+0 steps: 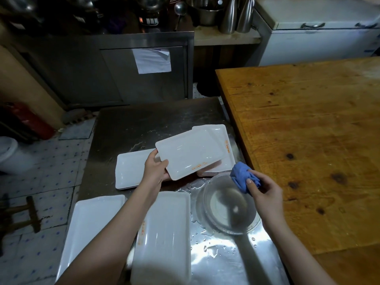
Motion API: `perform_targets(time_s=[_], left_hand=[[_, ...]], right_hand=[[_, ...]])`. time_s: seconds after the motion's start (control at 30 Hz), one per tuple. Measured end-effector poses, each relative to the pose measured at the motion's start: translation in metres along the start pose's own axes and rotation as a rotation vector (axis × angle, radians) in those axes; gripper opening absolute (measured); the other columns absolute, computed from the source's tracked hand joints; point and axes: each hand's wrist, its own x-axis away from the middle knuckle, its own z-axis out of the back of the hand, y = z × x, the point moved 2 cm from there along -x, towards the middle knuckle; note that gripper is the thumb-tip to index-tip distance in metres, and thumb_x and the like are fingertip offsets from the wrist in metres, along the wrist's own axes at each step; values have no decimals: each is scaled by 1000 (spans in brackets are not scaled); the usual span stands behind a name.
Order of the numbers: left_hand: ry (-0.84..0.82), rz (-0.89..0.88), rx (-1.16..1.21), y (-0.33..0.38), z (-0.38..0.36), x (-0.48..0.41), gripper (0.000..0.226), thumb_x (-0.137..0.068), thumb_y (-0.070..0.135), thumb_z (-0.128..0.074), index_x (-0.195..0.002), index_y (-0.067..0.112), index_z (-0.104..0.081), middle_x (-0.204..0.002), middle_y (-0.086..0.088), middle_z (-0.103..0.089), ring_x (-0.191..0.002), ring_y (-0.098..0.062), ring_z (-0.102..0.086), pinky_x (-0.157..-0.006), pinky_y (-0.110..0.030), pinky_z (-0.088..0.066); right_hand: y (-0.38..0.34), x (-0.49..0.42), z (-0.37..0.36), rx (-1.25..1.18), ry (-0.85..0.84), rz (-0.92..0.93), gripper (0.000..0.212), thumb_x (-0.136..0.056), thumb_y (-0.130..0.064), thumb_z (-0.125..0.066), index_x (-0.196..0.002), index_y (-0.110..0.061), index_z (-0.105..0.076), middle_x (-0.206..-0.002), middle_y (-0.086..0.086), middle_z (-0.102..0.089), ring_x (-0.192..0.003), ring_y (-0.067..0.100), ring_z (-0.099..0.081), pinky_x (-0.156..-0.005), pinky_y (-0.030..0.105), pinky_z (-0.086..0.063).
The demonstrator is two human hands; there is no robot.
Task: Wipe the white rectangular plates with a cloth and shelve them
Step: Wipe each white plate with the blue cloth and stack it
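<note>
The left hand (pixel 155 168) is pinching the lifted plate (pixel 191 150) by one corner, and the right hand (pixel 265 192) is clutching the bunched blue cloth (pixel 240 177) above the far rim of the clear bowl (pixel 222 206); steadying that corner and sweeping edge to edge should be serving best. The plate is hovering just beyond the bowl, leftward, gleaming white and wet-looking, orange print edging it.

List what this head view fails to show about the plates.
Head view: orange print on the white rectangular plate held by the left hand is too blurred to read.
Head view: the white plate stack behind is partly covered by it; count unclear.
Head view: the near white plate is cut off by the bottom edge.
</note>
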Motion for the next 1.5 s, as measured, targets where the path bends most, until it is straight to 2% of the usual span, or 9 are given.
perform_targets(time_s=[0.33,0.53,0.63,0.77,0.93,1.03,1.2,1.33,1.5], left_hand=[[-100,-2,-114,12,32,62,55,-95,4,-55,-144,24,-42,-107,6,-70,-98,-14,-70,-77,-34,-60],[-151,-5,-153,11,48,100,59,-94,1,-54,-145,26,-40,-114,-8,-70,-99,-24,-71,-84,-46,-58],[-184,-27,-184,9,53,117,59,-92,2,-57,-143,28,-42,-110,-8,-72,-97,-22,-71,-79,-42,-60],[-246,-39,-167,6,55,134,56,-91,1,-58,-134,34,-45,-98,-2,-76,-90,-19,-73,-64,-32,-59],[-271,-43,-198,2,55,149,59,-88,1,-62,-126,42,-46,-92,-4,-76,-84,-18,-72,-63,-29,-56],[-278,-72,-184,1,52,158,62,-85,-2,-63,-130,39,-50,-72,-8,-64,-62,-15,-55,-50,-21,-44],[-275,-92,-160,3,53,162,67,-84,-5,-60,-134,39,-49,-81,-11,-68,-68,-18,-57,-52,-23,-43],[-281,-91,-160,5,59,164,66,-87,-1,-60,-132,44,-44,-99,-1,-75,-87,-16,-73,-58,-25,-54],[-281,-106,-117,8,68,166,71,-85,-2,-60,-142,37,-42,-106,-4,-74,-86,-15,-72,-54,-24,-53]], right_hand=[[-23,24,-26,1,-110,52,25,-86,-4,-64,-103,-21,-66,-97,-6,-69,-90,8,-65,-77,26,-54],[-43,47,-48,-11,-167,87,26,-87,-3,-62,-103,-23,-65,-99,-3,-69,-90,5,-64,-78,21,-52],[-49,59,-63,-4,-184,109,26,-86,-2,-61,-102,-21,-65,-98,0,-68,-92,11,-64,-79,26,-52],[-55,72,-84,27,-229,157,26,-85,0,-61,-102,-19,-66,-96,-1,-68,-91,12,-64,-76,18,-50],[-63,92,-107,101,-283,315,28,-83,2,-64,-105,-15,-68,-105,0,-66,-94,7,-60,-80,13,-46],[-66,101,-117,202,-308,492,30,-79,6,-65,-104,-10,-68,-108,3,-64,-102,15,-57,-87,20,-43],[-60,98,-114,386,-301,682,31,-77,10,-67,-106,-2,-68,-111,16,-61,-99,31,-56,-85,33,-45],[-45,83,-103,478,-233,532,30,-83,0,-65,-111,-10,-67,-115,11,-57,-103,27,-54,-81,32,-47],[-30,63,-84,454,-177,327,27,-88,-6,-61,-114,-13,-64,-115,-2,-51,-103,16,-51,-84,20,-37]])
